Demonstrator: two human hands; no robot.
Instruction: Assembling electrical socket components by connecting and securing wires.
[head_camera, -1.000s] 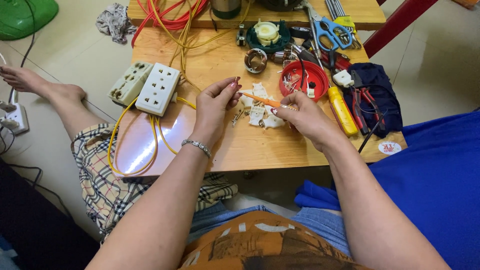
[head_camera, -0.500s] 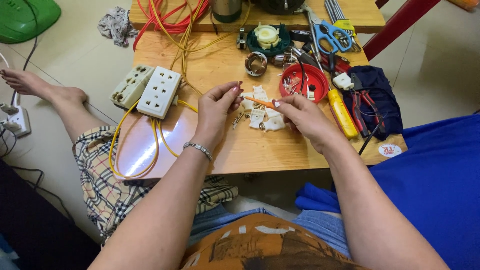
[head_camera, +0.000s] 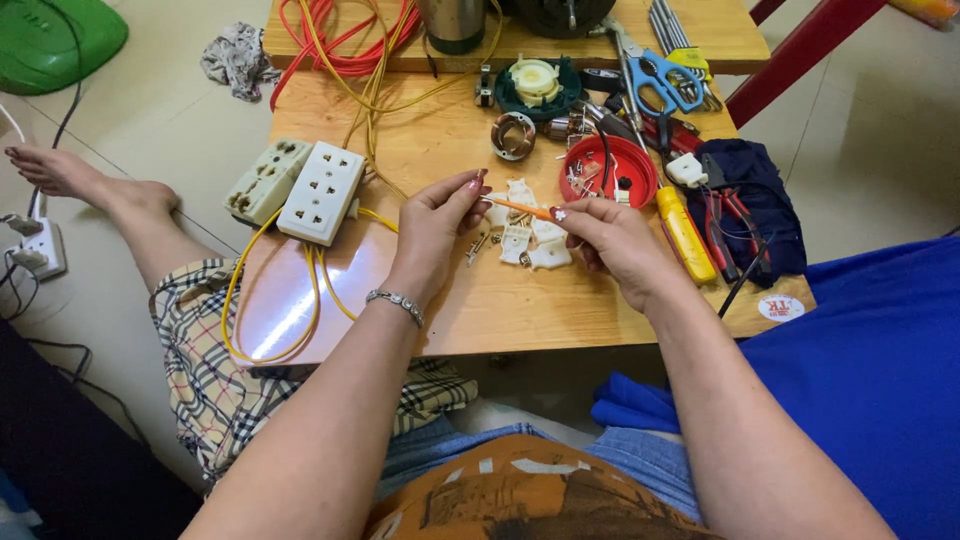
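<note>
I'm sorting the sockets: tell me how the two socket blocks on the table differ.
The white socket block is brighter and looks larger; the beige socket block is duller and looks smaller. The white one lies nearer the left hand, the beige one toward the table's left edge. Both are rectangular, face up, side by side.

My bare arms and hands over the bench

No sleeves on either arm. My left hand (head_camera: 432, 225) has dark red polish on the nails, and a silver link bracelet (head_camera: 394, 303) rings that wrist. My right hand (head_camera: 612, 243) wears nothing. Lower down: an orange printed top (head_camera: 530, 495) and blue jeans (head_camera: 640, 460).
</note>
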